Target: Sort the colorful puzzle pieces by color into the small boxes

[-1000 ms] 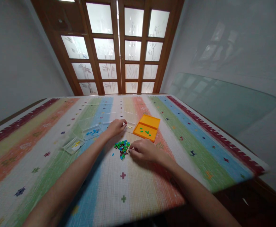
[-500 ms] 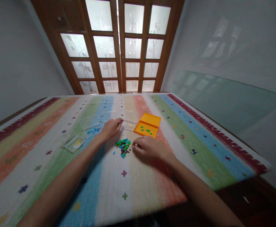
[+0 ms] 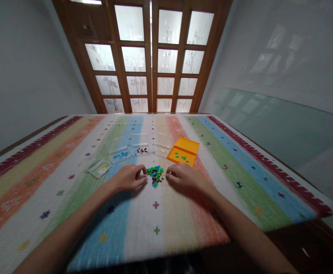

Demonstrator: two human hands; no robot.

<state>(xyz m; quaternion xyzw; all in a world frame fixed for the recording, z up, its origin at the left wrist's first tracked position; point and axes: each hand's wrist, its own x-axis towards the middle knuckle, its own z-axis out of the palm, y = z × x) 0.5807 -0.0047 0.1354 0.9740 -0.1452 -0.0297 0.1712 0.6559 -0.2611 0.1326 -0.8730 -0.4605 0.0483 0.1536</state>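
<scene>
A pile of small toy bricks (image 3: 156, 172), green, blue and dark brown, lies on the striped tablecloth between my hands. My left hand (image 3: 130, 178) is at the pile's left edge, thumb and index finger curled into a pinch beside the bricks. On the right side, my right hand (image 3: 181, 176) rests with its fingers bent together, the tips close to the pile. Whatever either pinch holds is too small to make out. Behind the pile, a clear box (image 3: 140, 153) holds dark brown bricks, and an orange case (image 3: 187, 145) lies open with several green bricks inside.
Left of the brown-brick box stand a clear box with blue bricks (image 3: 121, 156) and another with yellow pieces (image 3: 100, 172). A clear box with cream pieces (image 3: 160, 153) sits beside the orange case. Wooden doors (image 3: 153, 87) stand beyond the table.
My left hand has come back from the clear boxes to the pile's left edge, uncovering the box of dark brown bricks. My right hand has stayed beside the pile. The view has shifted slightly.
</scene>
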